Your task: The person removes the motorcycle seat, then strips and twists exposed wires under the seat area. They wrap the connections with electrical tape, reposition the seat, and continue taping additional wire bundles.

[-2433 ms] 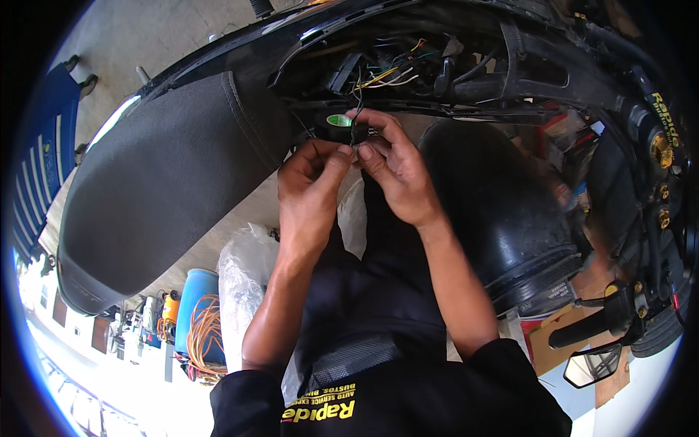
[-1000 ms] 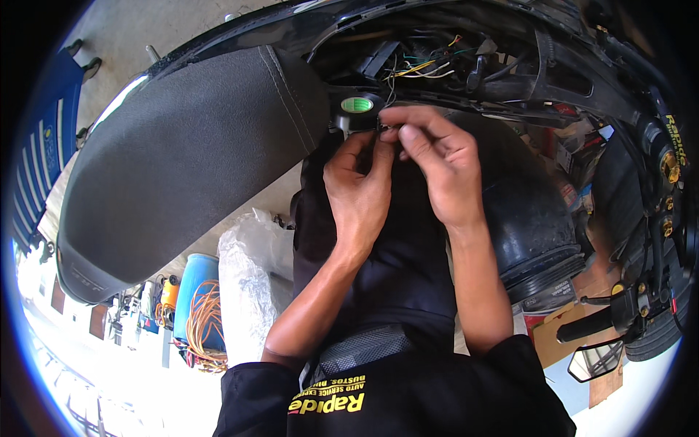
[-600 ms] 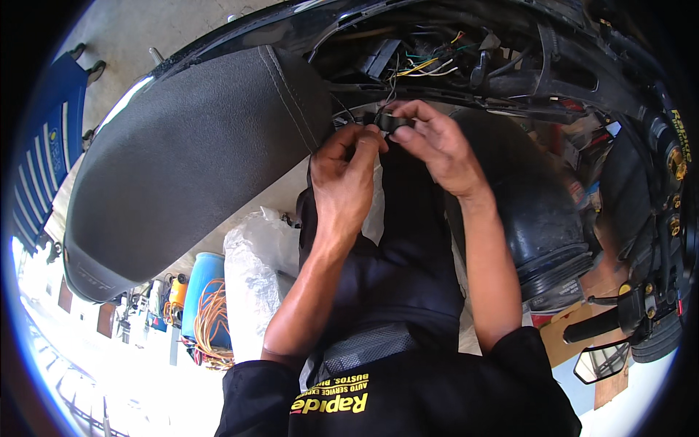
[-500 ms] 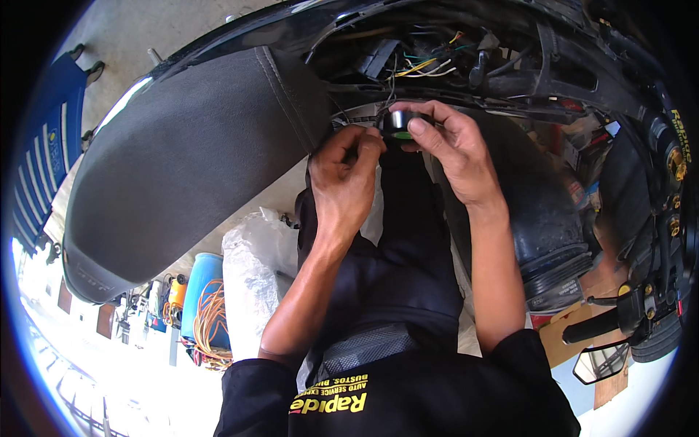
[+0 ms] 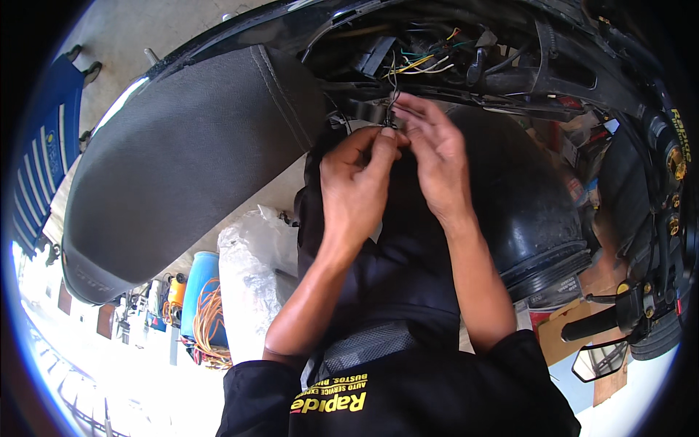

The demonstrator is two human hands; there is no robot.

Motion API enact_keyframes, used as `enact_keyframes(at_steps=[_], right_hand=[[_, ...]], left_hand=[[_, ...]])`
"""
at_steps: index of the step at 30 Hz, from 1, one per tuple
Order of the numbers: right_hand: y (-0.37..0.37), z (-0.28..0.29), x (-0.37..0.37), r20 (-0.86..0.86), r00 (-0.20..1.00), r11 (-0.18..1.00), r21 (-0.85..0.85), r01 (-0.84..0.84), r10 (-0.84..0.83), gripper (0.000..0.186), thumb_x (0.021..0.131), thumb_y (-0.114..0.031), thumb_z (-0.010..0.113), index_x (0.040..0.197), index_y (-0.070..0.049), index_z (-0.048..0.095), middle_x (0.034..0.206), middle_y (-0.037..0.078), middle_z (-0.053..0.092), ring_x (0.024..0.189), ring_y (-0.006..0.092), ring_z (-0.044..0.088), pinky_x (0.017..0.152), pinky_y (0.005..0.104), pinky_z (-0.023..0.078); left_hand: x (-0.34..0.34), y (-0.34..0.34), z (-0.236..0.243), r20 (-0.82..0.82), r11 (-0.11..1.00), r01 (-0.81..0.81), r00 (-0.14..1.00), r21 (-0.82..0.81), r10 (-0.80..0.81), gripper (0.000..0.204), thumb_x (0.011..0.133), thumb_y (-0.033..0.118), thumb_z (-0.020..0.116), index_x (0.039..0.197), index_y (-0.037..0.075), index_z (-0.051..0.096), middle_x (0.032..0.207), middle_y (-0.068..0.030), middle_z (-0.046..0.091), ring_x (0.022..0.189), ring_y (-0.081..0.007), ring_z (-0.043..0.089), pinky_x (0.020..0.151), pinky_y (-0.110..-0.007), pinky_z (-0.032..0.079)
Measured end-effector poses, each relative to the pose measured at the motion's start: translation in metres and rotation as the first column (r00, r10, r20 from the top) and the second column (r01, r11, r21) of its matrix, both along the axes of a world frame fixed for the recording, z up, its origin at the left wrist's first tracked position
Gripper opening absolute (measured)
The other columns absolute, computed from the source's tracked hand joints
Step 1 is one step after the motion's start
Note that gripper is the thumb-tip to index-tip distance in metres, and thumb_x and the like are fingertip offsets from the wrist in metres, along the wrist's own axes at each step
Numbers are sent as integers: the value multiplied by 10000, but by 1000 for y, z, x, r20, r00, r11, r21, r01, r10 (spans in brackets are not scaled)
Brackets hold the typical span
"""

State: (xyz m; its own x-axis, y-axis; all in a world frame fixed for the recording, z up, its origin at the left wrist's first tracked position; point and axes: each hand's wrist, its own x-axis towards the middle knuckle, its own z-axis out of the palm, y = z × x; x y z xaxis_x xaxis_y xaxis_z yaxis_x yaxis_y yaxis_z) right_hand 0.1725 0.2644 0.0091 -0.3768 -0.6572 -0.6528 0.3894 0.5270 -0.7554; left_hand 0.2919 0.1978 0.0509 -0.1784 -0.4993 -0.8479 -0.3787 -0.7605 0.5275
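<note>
My left hand (image 5: 357, 175) is closed, its thumb and index finger pinching a thin dark wire (image 5: 394, 76). That wire runs up toward the opening in the motorcycle's bodywork. Close beside those fingertips is my right hand (image 5: 440, 156), its upper fingers stretched out and slightly blurred. I see nothing clearly held in the right hand. A dark, shiny band (image 5: 370, 111) shows just behind the left fingertips; whether it is the tape roll I cannot tell. Loose yellow, white and green wires (image 5: 426, 67) stick out of the opening above, next to a black connector block (image 5: 378, 58).
The long dark seat (image 5: 189, 153) fills the left side. A black rounded part (image 5: 531, 207) lies right of my arms. Farther out are a handlebar grip (image 5: 590, 325), a mirror (image 5: 601, 360), a blue drum (image 5: 204, 284) with orange cord (image 5: 210, 313), and clear plastic sheeting (image 5: 251, 255).
The black tape roll with a green core has left the right hand's visible grip. The right hand shifted left and its fingers straightened. The left hand stays near the wire.
</note>
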Motion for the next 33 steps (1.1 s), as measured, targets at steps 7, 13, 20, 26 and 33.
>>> enact_keyframes(at_steps=[7,13,20,26,33], right_hand=[[1,-34,-8,529,845,991,-131,-12,80,353,1145,-248,639,1412,-18,667,1229,40,718,1118,84,646,1076,320,512],[-6,-4,-24,121,987,987,111,-117,103,344,1026,-306,856,1119,7,749,1167,44,708,944,62,634,780,268,519],[-47,64,-3,-335,890,950,55,-308,309,421,920,-240,933,1220,10,775,1140,100,656,828,156,680,726,313,579],[-23,21,3,-594,801,992,-42,-123,75,218,1101,-79,642,1280,-7,743,1192,120,701,1147,235,710,1001,359,568],[-2,-16,-5,483,875,991,-121,58,8,356,1179,-288,607,1416,-30,671,1044,5,679,1029,81,631,972,268,524]], left_hand=[[9,-18,-8,-116,986,-71,989,150,89,347,1138,303,648,987,25,788,791,49,620,762,-54,497,748,-256,419],[12,-11,-12,67,996,64,996,-62,-60,301,1117,255,699,972,0,768,795,-8,648,745,-71,534,675,-304,431],[15,27,-33,85,823,211,977,-527,-196,177,995,116,737,1110,-18,750,928,-189,737,808,-329,728,694,-442,535],[1,7,-1,100,893,261,965,-367,-241,178,1042,154,698,1112,18,790,875,-112,745,761,-201,692,671,-377,530],[10,-29,-7,-279,903,-227,898,366,339,296,1108,237,632,941,33,766,796,37,635,668,-46,460,629,-247,364]])
